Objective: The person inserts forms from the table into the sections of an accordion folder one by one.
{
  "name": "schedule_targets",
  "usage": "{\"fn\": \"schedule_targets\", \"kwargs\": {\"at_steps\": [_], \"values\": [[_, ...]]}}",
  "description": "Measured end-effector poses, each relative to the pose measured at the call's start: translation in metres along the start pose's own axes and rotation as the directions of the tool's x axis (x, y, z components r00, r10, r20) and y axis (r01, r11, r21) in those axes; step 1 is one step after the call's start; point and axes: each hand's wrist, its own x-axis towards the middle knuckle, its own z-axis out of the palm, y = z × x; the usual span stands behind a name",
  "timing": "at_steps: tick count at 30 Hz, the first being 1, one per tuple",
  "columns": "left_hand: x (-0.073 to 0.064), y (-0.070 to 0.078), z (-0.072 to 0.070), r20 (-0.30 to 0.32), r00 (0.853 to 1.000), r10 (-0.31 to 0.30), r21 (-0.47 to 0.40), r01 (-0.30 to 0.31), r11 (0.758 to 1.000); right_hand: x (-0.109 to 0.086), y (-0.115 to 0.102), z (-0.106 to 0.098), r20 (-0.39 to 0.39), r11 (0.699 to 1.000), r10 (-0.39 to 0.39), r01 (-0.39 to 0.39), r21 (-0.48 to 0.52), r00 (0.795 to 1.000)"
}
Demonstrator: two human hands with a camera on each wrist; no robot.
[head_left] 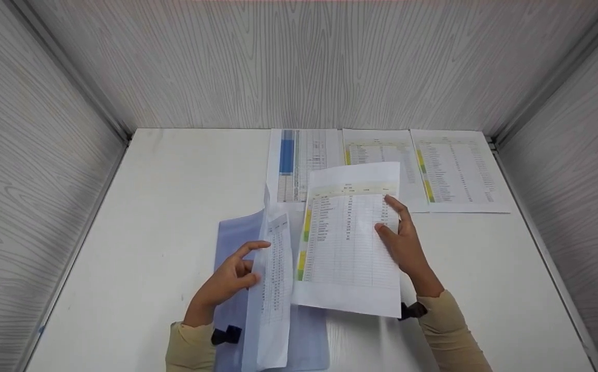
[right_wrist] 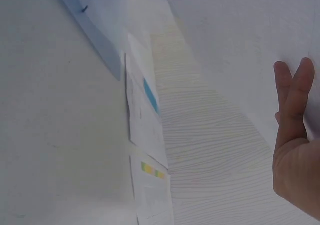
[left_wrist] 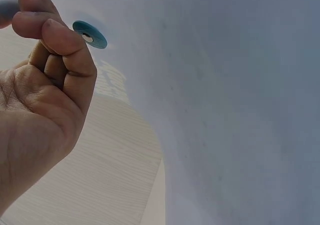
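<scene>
The left hand (head_left: 226, 281) has its thumb and forefinger pinching the raised flap of one folder (head_left: 232, 232); the right hand (head_left: 402, 243) grasps one printed sheet (head_left: 350, 222) by its right edge, thumb and forefinger on the printed face and other fingers behind. That sheet is held up in the middle, right of the flap, its thin white paper slightly bowed and ruled into a table with yellow and green blocks down the left margin.

The folder lies at the near side, left of centre, made of smooth, translucent, lavender-blue plastic. One round, flat, teal disc (left_wrist: 91, 35) with a shiny centre sits on it beside the left fingers. Against the flap stands an inner page (head_left: 276, 289), steeply tilted and curved; how many pages are behind it cannot be told.

Farther out, three rectangular paper sheets (head_left: 459, 170) lie side by side along the far edge, from centre to right, the leftmost with a blue column. Two beige sleeves (head_left: 190, 343) cover the forearms. One smooth white table (head_left: 175, 181) meets three grey, wood-grained panels (head_left: 299, 62).
</scene>
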Motion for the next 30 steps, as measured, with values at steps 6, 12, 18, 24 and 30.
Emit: {"fn": "schedule_targets", "kwargs": {"at_steps": [6, 12, 18, 24, 30], "values": [[0.001, -0.002, 0.000, 0.014, 1.000, 0.010, -0.032, -0.010, 0.999, 0.000, 0.018, -0.002, -0.014, 0.995, 0.088, -0.088, -0.052, 0.996], [0.002, -0.002, 0.001, 0.029, 0.999, 0.031, -0.039, -0.030, 0.999, -0.006, 0.028, 0.001, 0.028, 0.992, 0.129, -0.128, -0.015, 0.991], [0.003, -0.001, 0.001, 0.025, 0.999, 0.033, -0.035, -0.032, 0.999, -0.014, 0.030, 0.007, 0.075, 0.990, 0.139, -0.140, -0.001, 0.987], [0.003, -0.002, 0.001, 0.029, 0.999, 0.037, -0.034, -0.036, 0.999, -0.022, 0.034, 0.009, 0.134, 0.988, 0.155, -0.154, -0.016, 0.979], [0.003, -0.003, 0.001, 0.023, 0.999, 0.031, -0.020, -0.030, 0.999, -0.031, 0.038, 0.008, 0.210, 0.986, 0.168, -0.163, -0.040, 0.963]]}}
